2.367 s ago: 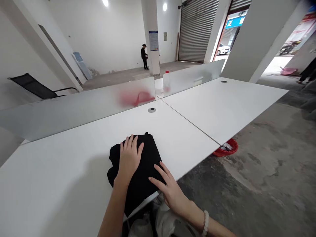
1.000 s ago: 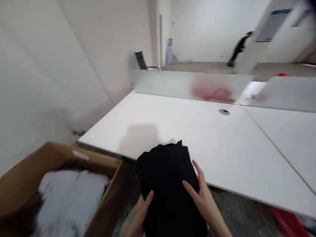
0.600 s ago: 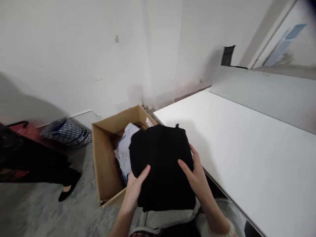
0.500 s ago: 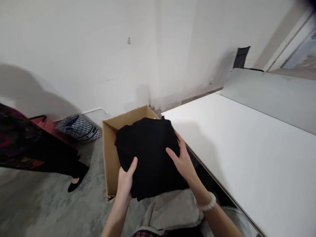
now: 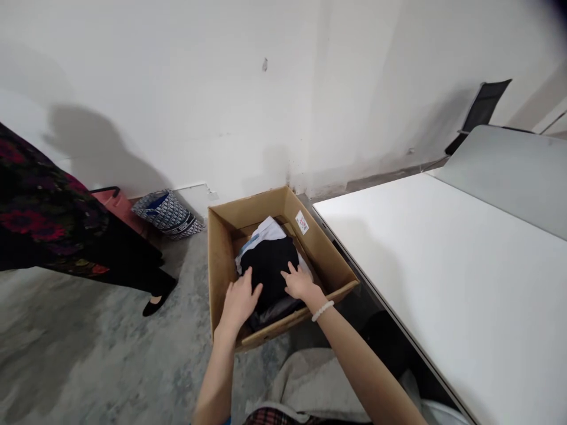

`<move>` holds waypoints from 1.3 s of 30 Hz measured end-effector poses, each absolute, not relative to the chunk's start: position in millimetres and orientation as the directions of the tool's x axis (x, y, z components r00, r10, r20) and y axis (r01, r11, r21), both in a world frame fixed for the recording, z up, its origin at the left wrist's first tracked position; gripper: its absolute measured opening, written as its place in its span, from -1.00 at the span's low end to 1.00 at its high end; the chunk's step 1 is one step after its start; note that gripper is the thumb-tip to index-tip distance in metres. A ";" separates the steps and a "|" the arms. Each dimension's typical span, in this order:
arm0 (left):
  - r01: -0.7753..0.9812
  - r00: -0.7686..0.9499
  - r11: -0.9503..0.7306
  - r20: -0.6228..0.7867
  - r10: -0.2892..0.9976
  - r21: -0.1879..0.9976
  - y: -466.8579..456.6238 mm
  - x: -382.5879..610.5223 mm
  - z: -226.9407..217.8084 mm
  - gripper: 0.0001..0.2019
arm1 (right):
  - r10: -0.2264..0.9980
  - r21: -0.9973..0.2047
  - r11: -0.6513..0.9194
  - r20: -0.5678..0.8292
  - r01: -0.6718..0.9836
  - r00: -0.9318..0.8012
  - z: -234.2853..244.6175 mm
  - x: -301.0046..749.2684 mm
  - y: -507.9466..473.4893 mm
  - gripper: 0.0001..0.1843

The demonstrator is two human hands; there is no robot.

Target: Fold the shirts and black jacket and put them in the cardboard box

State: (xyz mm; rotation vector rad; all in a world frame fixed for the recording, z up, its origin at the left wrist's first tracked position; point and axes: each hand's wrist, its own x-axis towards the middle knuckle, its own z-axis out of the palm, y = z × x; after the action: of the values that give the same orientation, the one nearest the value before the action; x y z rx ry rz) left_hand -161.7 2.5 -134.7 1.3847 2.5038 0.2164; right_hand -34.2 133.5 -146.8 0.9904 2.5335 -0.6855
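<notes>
Head-camera view, looking down at a folded black garment (image 5: 268,271) lying inside an open cardboard box (image 5: 221,260) on a concrete floor (image 5: 88,342). The garment is already down in the box, resting on a pale blue-and-white garment (image 5: 261,233) that shows beyond its far edge. A darker layer (image 5: 270,319) shows toward the near wall. The contents sit below the rim, and the box has no visible lid or closed flaps. A small printed label (image 5: 302,222) marks the inner right wall.

The left hand (image 5: 240,299) and right hand (image 5: 299,282) are both open, with palms down and fingers spread. Their fingertips touch the black garment from either side, but neither hand closes on it, so it lies beneath and between them, not gripped. A beaded bracelet (image 5: 322,310) circles the right wrist.

To the right stand a white desk (image 5: 443,283) and a frosted divider (image 5: 509,177). To the left, a co-worker's floral garment (image 5: 39,206) and black flat shoe (image 5: 157,302) stand near a patterned tote bag (image 5: 168,213).
</notes>
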 end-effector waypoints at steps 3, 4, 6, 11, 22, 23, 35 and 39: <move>0.866 -0.365 0.472 -0.437 0.822 0.165 -3.7 -147.9 -144.8 -0.41 | 0.503 -0.274 0.672 -0.513 0.688 -0.696 -150.4 -32.3 132.9 -0.22; 0.872 -0.343 0.463 -0.474 0.811 0.161 -4.3 -145.4 -147.4 -0.42 | 0.496 -0.261 0.681 -0.524 0.685 -0.693 -151.0 -31.5 132.6 -0.21; 0.882 -0.304 0.442 -0.519 0.799 0.165 -4.0 -143.9 -150.5 -0.44 | 0.488 -0.236 0.695 -0.539 0.679 -0.687 -151.8 -30.6 131.9 -0.23; 0.899 -0.264 0.408 -0.548 0.794 0.159 0.7 -146.8 -148.4 -0.47 | 0.493 -0.209 0.716 -0.523 0.666 -0.695 -148.2 -28.3 130.5 -0.23; 0.890 -0.282 0.426 -0.538 0.794 0.162 6.4 -148.0 -153.6 -0.53 | 0.657 -0.272 0.677 -0.197 0.684 -0.728 -118.8 14.2 121.0 -0.67; 0.880 -0.305 0.447 -0.529 0.792 0.162 7.1 -148.8 -153.6 -0.54 | 0.679 -0.270 0.667 -0.162 0.694 -0.716 -117.6 18.6 119.2 -0.65; 0.649 -0.339 0.484 -0.346 0.875 0.587 -32.0 -125.1 -105.7 -0.53 | 0.621 -0.294 0.772 0.154 0.564 -0.769 -124.7 61.5 96.6 -0.61; 0.394 0.075 0.511 -0.581 0.810 0.764 -94.2 -88.2 -119.0 -0.48 | 0.547 -0.329 0.817 0.184 0.473 -0.817 -122.1 69.8 100.5 -0.60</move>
State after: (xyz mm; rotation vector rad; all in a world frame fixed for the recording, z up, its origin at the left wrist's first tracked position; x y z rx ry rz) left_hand -88.2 -94.2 -119.0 1.0778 1.5367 0.4275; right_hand 69.8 100.5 -122.1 0.9324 3.2517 -0.4671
